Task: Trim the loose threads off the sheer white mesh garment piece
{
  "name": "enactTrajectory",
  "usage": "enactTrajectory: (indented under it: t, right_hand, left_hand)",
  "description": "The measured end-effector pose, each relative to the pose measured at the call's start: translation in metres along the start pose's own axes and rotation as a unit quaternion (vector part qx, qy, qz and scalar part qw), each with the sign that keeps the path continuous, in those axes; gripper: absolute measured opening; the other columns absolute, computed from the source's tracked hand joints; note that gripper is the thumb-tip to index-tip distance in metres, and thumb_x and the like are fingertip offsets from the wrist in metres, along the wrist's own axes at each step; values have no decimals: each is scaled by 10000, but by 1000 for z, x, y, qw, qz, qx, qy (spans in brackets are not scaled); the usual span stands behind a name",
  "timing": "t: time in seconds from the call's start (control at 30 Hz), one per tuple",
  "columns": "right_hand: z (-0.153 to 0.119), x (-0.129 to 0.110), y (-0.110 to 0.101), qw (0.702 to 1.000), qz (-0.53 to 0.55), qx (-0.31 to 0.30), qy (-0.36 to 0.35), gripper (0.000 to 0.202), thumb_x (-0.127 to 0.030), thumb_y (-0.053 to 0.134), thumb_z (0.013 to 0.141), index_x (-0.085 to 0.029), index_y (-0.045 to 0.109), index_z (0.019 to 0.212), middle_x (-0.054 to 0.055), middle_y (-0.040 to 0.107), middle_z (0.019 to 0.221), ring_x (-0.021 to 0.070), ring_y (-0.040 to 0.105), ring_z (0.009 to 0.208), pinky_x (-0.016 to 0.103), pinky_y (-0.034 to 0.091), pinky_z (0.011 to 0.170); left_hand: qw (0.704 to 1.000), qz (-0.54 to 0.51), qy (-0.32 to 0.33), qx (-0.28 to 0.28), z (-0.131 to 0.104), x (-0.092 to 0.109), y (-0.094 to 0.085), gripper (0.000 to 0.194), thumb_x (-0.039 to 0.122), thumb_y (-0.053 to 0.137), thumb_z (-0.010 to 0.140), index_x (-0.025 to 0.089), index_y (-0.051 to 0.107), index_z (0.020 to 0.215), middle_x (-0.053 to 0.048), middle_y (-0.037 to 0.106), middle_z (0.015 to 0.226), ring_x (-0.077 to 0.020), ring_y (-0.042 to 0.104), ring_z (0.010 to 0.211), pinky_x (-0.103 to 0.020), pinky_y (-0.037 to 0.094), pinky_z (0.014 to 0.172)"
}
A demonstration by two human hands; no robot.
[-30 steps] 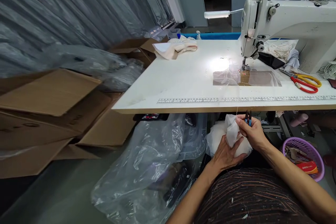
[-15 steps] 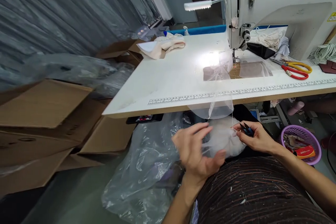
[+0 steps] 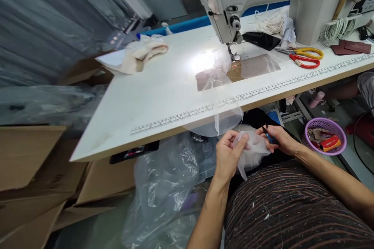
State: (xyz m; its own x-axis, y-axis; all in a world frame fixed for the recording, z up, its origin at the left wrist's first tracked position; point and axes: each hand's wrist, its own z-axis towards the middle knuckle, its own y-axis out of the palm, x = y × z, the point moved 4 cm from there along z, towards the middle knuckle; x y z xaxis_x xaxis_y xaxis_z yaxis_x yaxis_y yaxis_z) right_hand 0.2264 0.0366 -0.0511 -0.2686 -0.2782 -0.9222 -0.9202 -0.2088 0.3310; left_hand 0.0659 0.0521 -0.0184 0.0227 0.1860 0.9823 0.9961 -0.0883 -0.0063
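Observation:
Sheer white fabric [image 3: 253, 153] is bunched over the lap, below the table's front edge. My left hand [image 3: 230, 151] pinches it between thumb and fingers. Small dark thread snips [image 3: 270, 135] sit in my right hand [image 3: 276, 139], whose fingertips are at the fabric's right side. More of the sheer fabric [image 3: 224, 118] hangs over the table edge and reaches up toward the needle area of the white sewing machine [image 3: 233, 52]. A thin thread runs down near the hanging part.
Red and yellow scissors [image 3: 306, 57] and a printed ruler strip [image 3: 187, 114] are on the white table [image 3: 157, 97]. Cream cloth [image 3: 140, 55] lies at the back left. Clear plastic [image 3: 166, 175] and cardboard boxes [image 3: 29, 159] stand left, a purple basket [image 3: 340, 126] right.
My left hand has closed on the sheer fabric after being spread in the air. The fabric is gathered up more between the hands. The view has shifted right and closer to the machine.

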Motion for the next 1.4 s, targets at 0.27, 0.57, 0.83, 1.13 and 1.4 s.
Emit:
enactTrajectory:
  t: [0.27,0.57,0.83,1.13,1.4]
  right_hand:
    - [-9,-11,-1,996,-71,36,-39,366,-533,674,755,-168,642,761,-5,694,647,46,375,374,198,313,389]
    - [-11,-3,-3,1000,5,6,-12,347,-456,563,773,-133,688,796,58,739,671,54,385,343,201,184,368]
    - [-3,-31,-5,954,-276,53,-107,316,-466,594,830,-164,652,904,13,677,755,106,517,544,227,400,500]
    - [24,-43,16,902,-395,22,-174,596,-582,238,990,-188,593,718,28,611,662,155,563,601,267,402,571]
    - [26,-47,29,895,-412,-67,-158,613,-599,284,985,-165,691,837,-3,574,595,119,479,511,238,364,522]
  left_hand:
    - [997,-52,-56,11,-5,1,1,491,459,833,575,188,517,834,78,610,533,-97,585,414,-187,425,488]
    - [997,-53,-50,6,-8,1,0,567,447,821,600,153,561,1009,53,663,617,-105,617,432,-221,488,533]
    - [999,5,-39,-7,-3,-3,-4,454,459,788,640,123,692,929,-11,703,657,-119,621,482,-231,476,537]
    - [999,47,12,-12,-1,-4,-24,353,477,742,702,138,771,800,-19,676,624,-101,506,490,-214,412,503]
    - [985,124,57,-109,-20,10,-32,261,411,689,780,178,806,782,-65,750,678,-173,629,599,-249,480,578]
